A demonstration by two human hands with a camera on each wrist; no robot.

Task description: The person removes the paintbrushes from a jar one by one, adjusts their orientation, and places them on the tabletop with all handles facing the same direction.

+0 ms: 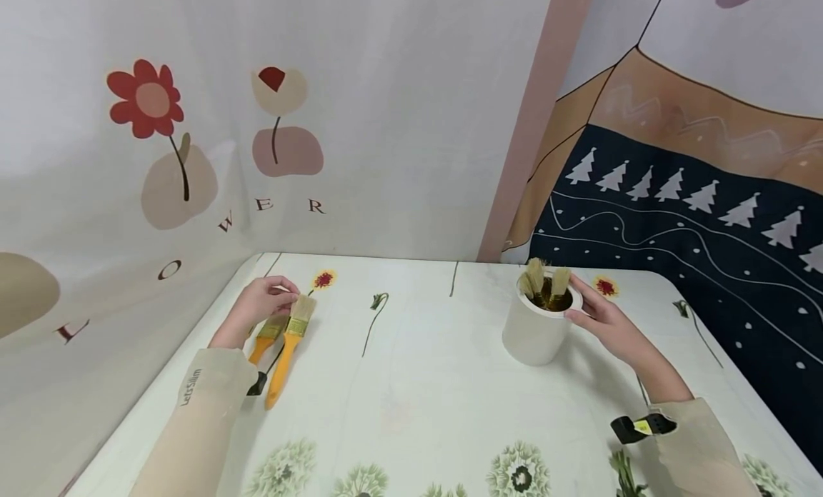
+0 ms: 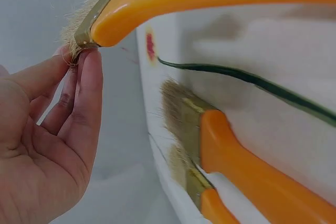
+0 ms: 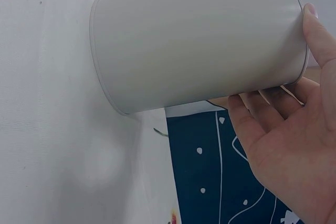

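My left hand (image 1: pixel 265 302) pinches a paintbrush (image 1: pixel 286 361) by the tip of its bristles, its orange handle pointing back toward me. In the left wrist view, thumb and fingertips meet at the pale bristles of this paintbrush (image 2: pixel 121 19). Two more paintbrushes with orange handles lie below it, one wider brush (image 2: pixel 231 150) and another brush (image 2: pixel 210 203) beside it. On the right, a white cylindrical cup (image 1: pixel 530 336) stands with several brushes (image 1: pixel 535 277) inside, bristles up. My right hand (image 1: pixel 604 322) grips that cup near its rim, thumb on the near side and fingers around the far side.
The white tablecloth (image 1: pixel 411 383) has printed flowers and stems. Behind the table hangs a pale curtain (image 1: pixel 398 126) with flower prints and letters. A dark blue cloth (image 1: pixel 643 226) with white trees hangs at the right. Black straps with small devices (image 1: pixel 643 427) sit at the wrists.
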